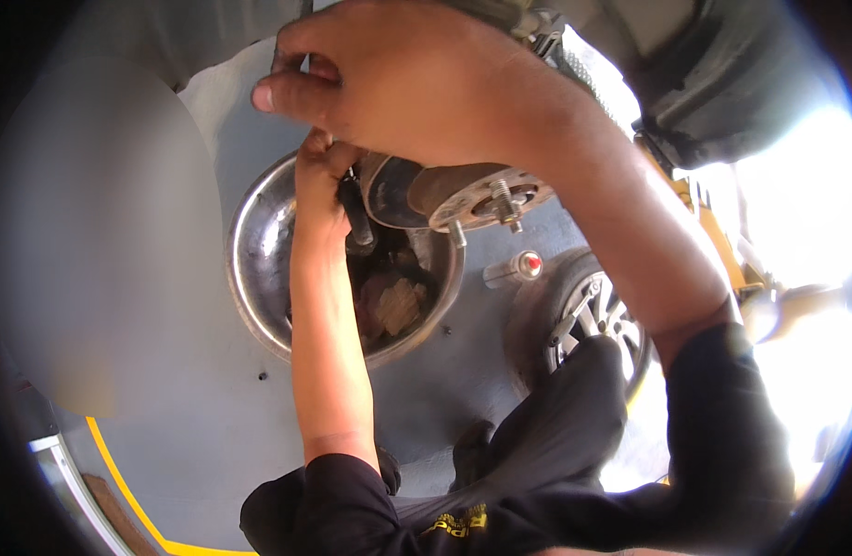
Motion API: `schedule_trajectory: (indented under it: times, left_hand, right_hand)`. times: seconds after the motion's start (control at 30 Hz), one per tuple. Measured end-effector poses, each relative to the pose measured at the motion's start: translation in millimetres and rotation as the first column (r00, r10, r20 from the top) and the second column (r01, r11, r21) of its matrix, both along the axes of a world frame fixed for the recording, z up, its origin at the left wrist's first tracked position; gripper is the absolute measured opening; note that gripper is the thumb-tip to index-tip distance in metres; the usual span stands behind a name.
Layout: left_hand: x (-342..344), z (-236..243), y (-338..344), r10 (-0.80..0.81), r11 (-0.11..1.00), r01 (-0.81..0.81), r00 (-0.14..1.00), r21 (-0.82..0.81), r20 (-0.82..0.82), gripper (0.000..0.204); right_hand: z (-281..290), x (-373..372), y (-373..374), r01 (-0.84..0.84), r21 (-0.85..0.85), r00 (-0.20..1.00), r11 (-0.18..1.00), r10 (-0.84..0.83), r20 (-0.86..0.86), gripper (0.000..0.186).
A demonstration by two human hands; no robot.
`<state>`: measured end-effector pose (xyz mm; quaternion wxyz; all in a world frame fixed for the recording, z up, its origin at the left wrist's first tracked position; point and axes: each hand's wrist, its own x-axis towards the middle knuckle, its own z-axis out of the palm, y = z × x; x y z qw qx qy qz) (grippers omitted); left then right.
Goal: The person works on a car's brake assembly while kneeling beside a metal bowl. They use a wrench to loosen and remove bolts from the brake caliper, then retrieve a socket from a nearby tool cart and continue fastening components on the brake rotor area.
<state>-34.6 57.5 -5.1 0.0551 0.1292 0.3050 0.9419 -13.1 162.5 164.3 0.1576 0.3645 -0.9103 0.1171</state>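
Your left hand (318,181) is beside the dark rod (355,215), probably stiff, slick and best held mid-shaft; your right hand (398,79) curls above, either grip impossible to tell.

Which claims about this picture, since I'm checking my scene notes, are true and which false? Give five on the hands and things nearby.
1. The right hand appears higher in the picture than the left hand. True.
2. The metal bowl is empty. False: something pale brown lies inside it.
3. The can has a red tip. True.
4. The wheel is left of the bowl. False: it is right of it.
5. Both sleeves are black. True.
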Motion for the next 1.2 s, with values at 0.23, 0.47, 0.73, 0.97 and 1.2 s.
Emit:
schedule_trajectory:
  times: [0.23,0.47,0.73,0.97,1.2]
  left_hand:
    - [-21,-4,-1,0.078,0.985,-0.061,0.992,-0.163,0.103,0.026]
    - [-65,9,-37,0.254,0.964,-0.251,0.966,-0.084,0.036,0.006]
    - [-102,-11,-63,-0.004,0.997,0.008,0.999,0.072,-0.049,0.006]
    - [-71,-19,-70,0.135,0.984,-0.136,0.991,-0.119,-0.011,0.017]
    - [-57,-5,-64,0.155,0.946,-0.179,0.982,-0.271,-0.11,0.015]
  right_hand:
    - [24,19,13,-0.179,-0.091,0.976,0.98,0.188,0.111,0.037]
    - [15,4,2,-0.1,-0.065,0.978,0.993,0.11,0.18,0.037]
    - [12,0,0,-0.017,0.009,0.996,1.0,0.016,0.09,0.042]
    - [34,9,-12,0.064,-0.01,0.958,0.998,-0.059,0.281,0.04]
    - [38,17,-14,0.105,0.003,0.936,0.994,-0.1,0.338,0.041]
